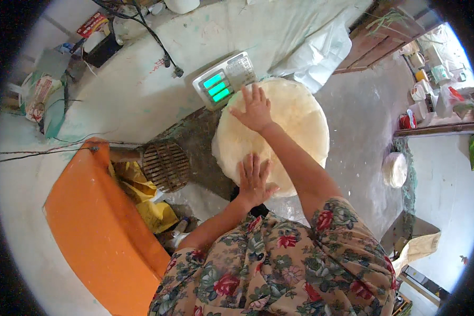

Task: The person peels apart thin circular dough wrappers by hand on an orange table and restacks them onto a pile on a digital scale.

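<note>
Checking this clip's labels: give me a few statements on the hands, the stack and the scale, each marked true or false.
1. Both hands lie flat on the stack of pale round sheets. True.
2. The right hand grips the scale. False: it rests open on the stack's far side.
3. The scale's display is lit green. True.
4. The left hand holds the round grille. False: it lies on the stack's near edge.

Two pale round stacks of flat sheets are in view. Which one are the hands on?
The large stack beside the scale. Left hand presses its near edge, right hand lies flat on its far side. The small stack sits apart, untouched, to the right.
</note>
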`<action>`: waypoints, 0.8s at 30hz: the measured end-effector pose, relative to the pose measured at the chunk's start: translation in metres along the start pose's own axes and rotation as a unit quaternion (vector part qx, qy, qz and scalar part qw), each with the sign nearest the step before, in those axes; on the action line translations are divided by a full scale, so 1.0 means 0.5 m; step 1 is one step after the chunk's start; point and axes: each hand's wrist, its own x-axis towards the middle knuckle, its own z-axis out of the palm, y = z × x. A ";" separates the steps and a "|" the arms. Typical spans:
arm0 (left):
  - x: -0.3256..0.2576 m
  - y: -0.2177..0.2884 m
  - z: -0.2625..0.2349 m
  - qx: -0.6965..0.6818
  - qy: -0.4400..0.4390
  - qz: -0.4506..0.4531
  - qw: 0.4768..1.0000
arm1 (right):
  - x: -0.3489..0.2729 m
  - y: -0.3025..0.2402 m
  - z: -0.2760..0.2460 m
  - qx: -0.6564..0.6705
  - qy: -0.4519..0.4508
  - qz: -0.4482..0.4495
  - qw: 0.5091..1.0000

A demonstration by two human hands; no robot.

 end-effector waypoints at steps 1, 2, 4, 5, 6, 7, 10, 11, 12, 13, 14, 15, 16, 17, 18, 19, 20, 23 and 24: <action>-0.002 0.002 -0.002 0.008 0.013 0.006 1.000 | -0.017 0.012 -0.029 0.055 0.050 -0.028 0.997; -0.005 0.006 -0.008 0.009 0.016 0.007 1.000 | -0.036 0.033 -0.056 0.110 0.098 -0.055 0.988; -0.010 0.012 -0.021 -0.017 0.019 0.001 1.000 | -0.100 0.097 -0.115 0.167 0.154 -0.077 0.971; -0.012 0.023 -0.045 -0.012 0.035 0.001 0.999 | -0.143 0.130 -0.150 0.203 0.158 -0.071 0.964; -0.026 0.020 -0.048 -0.008 0.037 0.000 0.999 | -0.191 0.147 -0.184 0.279 0.143 -0.017 0.949; -0.044 0.015 -0.049 -0.023 0.090 0.010 0.996 | -0.239 0.173 -0.207 0.319 0.113 0.062 0.939; -0.109 0.009 -0.070 -0.071 0.176 0.011 0.982 | -0.390 0.322 -0.214 0.358 0.149 0.172 0.906; -0.131 0.012 -0.085 -0.105 0.212 -0.001 0.972 | -0.450 0.426 -0.171 0.371 0.158 0.223 0.888; -0.160 0.008 -0.083 -0.100 0.212 0.002 0.972 | -0.513 0.499 -0.141 0.278 0.114 0.264 0.917; -0.190 0.002 -0.070 -0.133 0.220 -0.062 0.964 | -0.584 0.552 -0.091 0.245 0.139 0.308 0.909; -0.230 -0.009 -0.055 -0.162 0.227 -0.135 0.951 | -0.638 0.552 -0.088 0.171 -0.007 0.333 0.927; -0.257 -0.018 -0.040 -0.162 0.226 -0.127 0.952 | -0.717 0.594 -0.034 0.027 -0.087 0.349 0.933; -0.278 -0.029 -0.021 -0.134 0.191 -0.132 0.963 | -0.844 0.729 0.083 -0.139 -0.223 0.120 0.957; -0.317 -0.041 0.002 -0.093 0.160 -0.155 0.971 | -0.904 0.720 0.138 -0.178 -0.326 0.009 0.928; -0.354 -0.040 0.027 -0.085 0.163 -0.164 0.969 | -0.932 0.635 0.117 0.042 -0.281 0.221 0.933; -0.371 -0.029 0.049 -0.111 0.164 -0.172 0.965 | -0.976 0.621 0.134 0.061 -0.328 0.225 0.915; -0.363 -0.025 0.076 -0.141 0.159 -0.169 0.962 | -1.024 0.623 0.168 0.083 -0.368 0.240 0.894; -0.370 -0.043 0.148 -0.187 -0.027 -0.168 0.967 | -1.051 0.606 0.231 0.257 -0.312 0.276 0.872; -0.383 -0.057 0.186 -0.185 -0.023 -0.175 0.967 | -1.033 0.601 0.224 0.257 -0.316 0.269 0.873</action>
